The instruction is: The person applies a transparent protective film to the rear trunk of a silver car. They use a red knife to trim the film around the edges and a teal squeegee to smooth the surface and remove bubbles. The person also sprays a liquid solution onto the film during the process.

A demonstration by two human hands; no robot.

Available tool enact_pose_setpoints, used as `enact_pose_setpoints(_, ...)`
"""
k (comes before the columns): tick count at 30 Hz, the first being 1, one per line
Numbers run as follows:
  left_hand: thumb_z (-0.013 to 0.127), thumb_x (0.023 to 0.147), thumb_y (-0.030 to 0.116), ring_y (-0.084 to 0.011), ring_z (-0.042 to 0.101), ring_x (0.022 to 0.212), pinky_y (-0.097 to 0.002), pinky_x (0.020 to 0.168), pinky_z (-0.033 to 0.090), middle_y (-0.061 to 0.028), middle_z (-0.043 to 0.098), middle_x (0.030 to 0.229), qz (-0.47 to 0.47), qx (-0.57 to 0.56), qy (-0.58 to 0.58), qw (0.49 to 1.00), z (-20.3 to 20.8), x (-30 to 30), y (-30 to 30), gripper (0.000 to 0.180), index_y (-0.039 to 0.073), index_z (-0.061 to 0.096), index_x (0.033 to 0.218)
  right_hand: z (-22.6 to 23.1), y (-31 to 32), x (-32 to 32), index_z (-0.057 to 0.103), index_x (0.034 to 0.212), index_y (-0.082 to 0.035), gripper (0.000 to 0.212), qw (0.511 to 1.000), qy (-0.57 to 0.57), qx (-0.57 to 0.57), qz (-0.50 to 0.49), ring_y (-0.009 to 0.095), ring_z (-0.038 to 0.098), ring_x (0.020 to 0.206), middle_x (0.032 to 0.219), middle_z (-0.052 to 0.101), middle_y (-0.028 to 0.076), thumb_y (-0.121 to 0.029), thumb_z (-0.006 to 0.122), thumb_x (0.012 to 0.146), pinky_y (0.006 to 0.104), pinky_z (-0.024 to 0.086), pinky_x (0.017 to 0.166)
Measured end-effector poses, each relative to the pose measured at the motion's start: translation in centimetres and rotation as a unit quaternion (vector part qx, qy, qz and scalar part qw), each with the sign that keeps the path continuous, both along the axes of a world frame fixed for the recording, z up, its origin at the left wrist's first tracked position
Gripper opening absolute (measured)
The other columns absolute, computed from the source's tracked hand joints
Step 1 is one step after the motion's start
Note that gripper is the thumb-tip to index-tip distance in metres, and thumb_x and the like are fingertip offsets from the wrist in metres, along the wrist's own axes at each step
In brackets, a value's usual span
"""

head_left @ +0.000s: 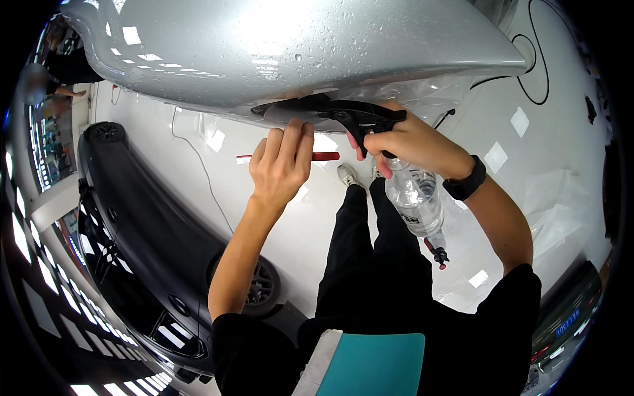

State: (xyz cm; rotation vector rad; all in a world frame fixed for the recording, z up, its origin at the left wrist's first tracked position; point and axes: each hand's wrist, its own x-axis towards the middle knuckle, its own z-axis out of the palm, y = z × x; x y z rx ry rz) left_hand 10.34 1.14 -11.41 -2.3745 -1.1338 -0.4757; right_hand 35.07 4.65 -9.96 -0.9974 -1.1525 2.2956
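My right hand (413, 142) is wrapped round the neck of a clear spray bottle (416, 198), with fingers at its black trigger. The black spray head (366, 115) points left along the lower edge of a wet silver car panel (284, 53). My left hand (282, 158) is closed, its fingertips up at that edge, beside a dark recess (290, 105) with greyish film over it. A slim red and white bar (325, 156) runs across behind the left fingers and sticks out on both sides. The palm side of that hand is hidden.
A dark car (152, 211) stands at the left, a dark green one (568, 310) at the lower right. Cables (545, 72) and clear plastic sheeting (541, 211) lie on the white floor. A teal card (373, 363) shows at my chest. Another person's arm (69, 91) is far left.
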Motion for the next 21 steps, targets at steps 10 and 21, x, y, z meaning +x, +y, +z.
enact_pose_setpoints(10, 0.072, 0.076, 0.003, -0.0135, 0.054, 0.068, -0.0256, 0.053, 0.040, -0.0021, 0.068, 0.097, -0.013, -0.025, 0.016, 0.999, 0.8, -0.1, 0.1, 0.010, 0.005, 0.071, 0.086, -0.1, -0.3, 1.1, 0.063, 0.102, 0.001, 0.019, 1.000, -0.026, 0.004, 0.009, 0.015, 0.063, 0.051, 0.081, 0.065, 0.007, -0.006, 0.059, 0.085, 0.0281, 0.051, 0.053)
enact_pose_setpoints(21, 0.069, 0.077, 0.001, -0.0214, 0.061, 0.082, -0.0326, 0.063, 0.053, -0.0050, 0.063, 0.091, -0.010, -0.158, 0.061, 0.986, 2.9, 0.5, 1.8, 0.016, 0.005, 0.065, 0.092, -2.1, -0.5, 1.4, 0.063, 0.096, 0.001, 0.014, 0.999, -0.042, -0.009, 0.017, 0.014, 0.061, 0.051, 0.085, 0.066, 0.007, -0.009, 0.061, 0.085, 0.0254, 0.050, 0.052)
